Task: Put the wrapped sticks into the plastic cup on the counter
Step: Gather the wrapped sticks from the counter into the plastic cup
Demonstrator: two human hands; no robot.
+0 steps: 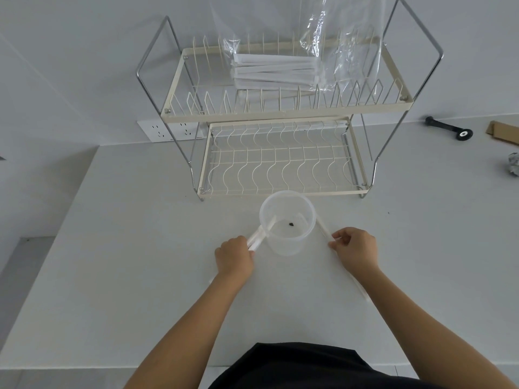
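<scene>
A clear plastic cup (286,223) stands upright on the white counter (140,276), just in front of the dish rack. A small dark speck lies on its bottom. My left hand (234,258) grips white wrapped sticks (257,238) whose far ends lean against the cup's left side; one seems to reach over the rim. My right hand (355,248) pinches a single long wrapped stick (323,226) that touches the cup's right side and runs back under my wrist. A bundle of further wrapped sticks (275,71) lies in a clear bag on the rack's top shelf.
A two-tier cream wire dish rack (280,158) stands behind the cup, a clear plastic bag (345,46) draped on its top tier. A wall socket (168,131) sits at its left. A black-handled tool (449,127), cardboard (502,133) and crumpled foil (514,167) lie far right.
</scene>
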